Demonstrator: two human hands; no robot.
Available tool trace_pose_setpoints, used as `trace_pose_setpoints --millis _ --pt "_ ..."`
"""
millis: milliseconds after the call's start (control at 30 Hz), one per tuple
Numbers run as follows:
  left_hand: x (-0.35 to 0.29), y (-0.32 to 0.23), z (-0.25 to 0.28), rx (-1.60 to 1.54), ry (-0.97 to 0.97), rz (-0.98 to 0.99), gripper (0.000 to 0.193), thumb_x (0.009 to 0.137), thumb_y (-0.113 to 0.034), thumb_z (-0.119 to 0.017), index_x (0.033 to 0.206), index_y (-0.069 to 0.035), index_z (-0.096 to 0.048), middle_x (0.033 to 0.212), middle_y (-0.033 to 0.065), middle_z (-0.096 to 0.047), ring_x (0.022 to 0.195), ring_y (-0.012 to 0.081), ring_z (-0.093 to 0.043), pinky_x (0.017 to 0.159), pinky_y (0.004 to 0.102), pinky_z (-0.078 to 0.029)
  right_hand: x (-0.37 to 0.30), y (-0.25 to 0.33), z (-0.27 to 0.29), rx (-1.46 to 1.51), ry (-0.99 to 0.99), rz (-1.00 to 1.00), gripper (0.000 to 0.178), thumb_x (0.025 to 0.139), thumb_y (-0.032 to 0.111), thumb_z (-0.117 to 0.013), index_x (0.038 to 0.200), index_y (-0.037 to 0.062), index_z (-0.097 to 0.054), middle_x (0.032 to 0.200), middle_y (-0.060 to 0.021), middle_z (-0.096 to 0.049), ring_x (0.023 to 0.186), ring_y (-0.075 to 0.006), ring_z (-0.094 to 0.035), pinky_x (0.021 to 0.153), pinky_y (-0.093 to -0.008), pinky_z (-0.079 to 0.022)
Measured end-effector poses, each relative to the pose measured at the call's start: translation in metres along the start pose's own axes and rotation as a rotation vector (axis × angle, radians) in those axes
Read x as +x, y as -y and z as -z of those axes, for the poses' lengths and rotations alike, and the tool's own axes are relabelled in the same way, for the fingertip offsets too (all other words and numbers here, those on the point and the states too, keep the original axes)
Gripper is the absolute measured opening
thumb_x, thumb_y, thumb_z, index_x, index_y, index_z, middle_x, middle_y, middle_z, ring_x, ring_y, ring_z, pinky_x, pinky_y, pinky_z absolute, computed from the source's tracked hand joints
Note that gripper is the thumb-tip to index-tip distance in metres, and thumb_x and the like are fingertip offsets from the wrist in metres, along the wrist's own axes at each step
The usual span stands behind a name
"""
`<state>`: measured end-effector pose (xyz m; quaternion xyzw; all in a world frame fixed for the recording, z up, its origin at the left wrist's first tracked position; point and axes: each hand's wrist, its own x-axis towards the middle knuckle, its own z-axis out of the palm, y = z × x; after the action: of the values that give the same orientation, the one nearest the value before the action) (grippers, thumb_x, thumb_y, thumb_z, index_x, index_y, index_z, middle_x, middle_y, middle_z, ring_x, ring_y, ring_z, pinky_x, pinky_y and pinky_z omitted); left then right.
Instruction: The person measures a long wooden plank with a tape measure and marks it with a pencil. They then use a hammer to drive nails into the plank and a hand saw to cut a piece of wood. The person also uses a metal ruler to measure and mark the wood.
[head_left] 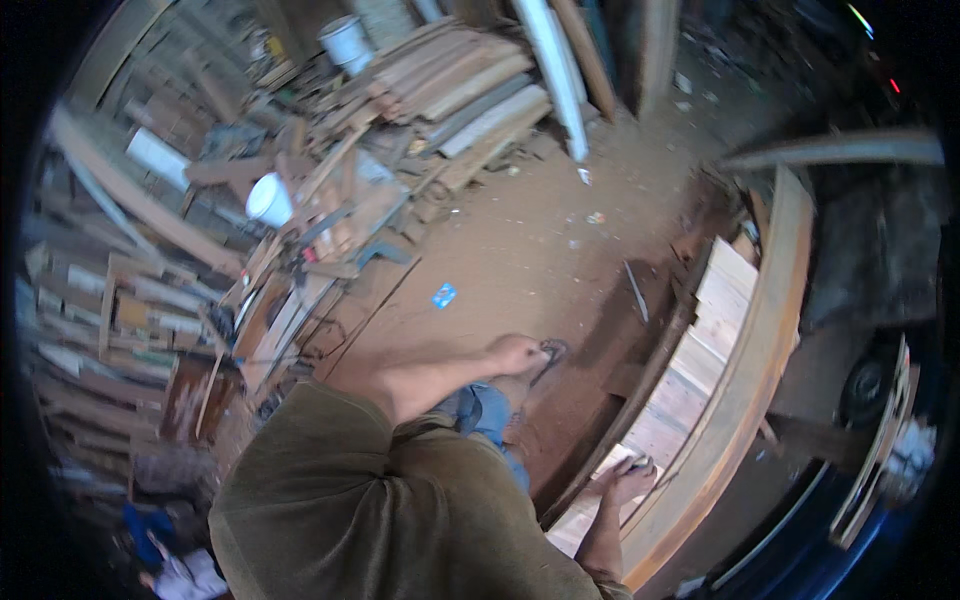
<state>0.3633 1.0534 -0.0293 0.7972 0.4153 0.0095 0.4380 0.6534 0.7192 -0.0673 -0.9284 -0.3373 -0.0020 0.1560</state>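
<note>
On my right, my right hand (628, 486) rests over a row of pale wooden boards (682, 396). Its fingers curl around a small dark grey thing whose kind I cannot make out. Along the boards' outer side runs a long, thick wooden beam (752, 385), close beside that hand. My left arm reaches across in front of my body, and my left hand (516, 354) is curled closed above the dirt floor, apart from the boards. Whatever its fingers may hold is hidden. A foot in a sandal (552, 349) shows just past it.
Stacked planks (465, 85) lie at the far left, with a white bucket (346, 45) behind them. Nearer stands another white bucket (269, 200) among scrap wood. A blue packet (444, 296) and a thin strip (636, 291) lie on the floor. A dark blue vehicle (870, 545) is at right.
</note>
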Motion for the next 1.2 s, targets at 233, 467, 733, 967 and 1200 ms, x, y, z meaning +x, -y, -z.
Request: trace_pose_setpoints --millis 233,467,733,967,1200 --pt "-0.206 0.263 0.092 -0.026 -0.431 0.655 0.037 0.088 -0.042 -0.057 0.097 -0.008 -0.071 0.104 0.0202 -0.069 0.096 0.0393 -0.066 0.081 0.0484 -0.052 -0.006 0.048 0.015 -0.086 0.029 0.143 0.058 0.091 0.038 -0.062 0.132 -0.0011 -0.048 0.131 -0.028 -0.045 0.117 -0.0452 -0.048 0.098 -0.0541 -0.04" --pt "-0.289 0.396 0.051 -0.62 -0.595 0.981 0.05 0.093 -0.048 -0.057 0.108 -0.001 -0.067 0.104 0.0199 -0.07 0.098 0.0282 -0.067 0.085 0.0408 -0.051 0.022 0.183 0.003 0.058 0.402 0.191 0.05 0.089 0.022 -0.066 0.127 -0.0061 -0.049 0.122 -0.0301 -0.046 0.112 -0.0478 -0.05 0.098 -0.0509 -0.044" --pt "-0.269 0.598 0.16 -0.237 -0.825 0.978 0.044 0.095 -0.04 -0.055 0.116 -0.003 -0.066 0.122 0.0205 -0.064 0.112 0.0373 -0.061 0.097 0.0446 -0.047 0.062 0.387 -0.061 -0.082 0.554 0.263 0.042 0.085 0.022 -0.07 0.116 -0.0034 -0.058 0.116 -0.026 -0.057 0.106 -0.0433 -0.056 0.09 -0.0485 -0.048" --pt "-0.257 0.675 0.306 -0.171 -1.135 1.173 0.047 0.09 -0.029 -0.061 0.132 -0.008 -0.055 0.129 0.0198 -0.055 0.113 0.0401 -0.058 0.097 0.0462 -0.049 0.052 0.632 -0.093 -0.062 0.829 0.537 0.043 0.089 0.023 -0.07 0.121 -0.0036 -0.059 0.115 -0.0231 -0.06 0.109 -0.0344 -0.058 0.09 -0.0426 -0.048" --pt "-0.241 0.664 0.369 -0.271 -0.991 1.14 0.044 0.085 -0.017 -0.064 0.126 -0.008 -0.051 0.122 0.0202 -0.052 0.108 0.0399 -0.059 0.09 0.0484 -0.051 0.048 0.682 -0.144 -0.034 0.952 0.601 0.039 0.093 0.024 -0.068 0.119 -0.0036 -0.061 0.11 -0.0159 -0.066 0.099 -0.0246 -0.062 0.088 -0.0376 -0.049"
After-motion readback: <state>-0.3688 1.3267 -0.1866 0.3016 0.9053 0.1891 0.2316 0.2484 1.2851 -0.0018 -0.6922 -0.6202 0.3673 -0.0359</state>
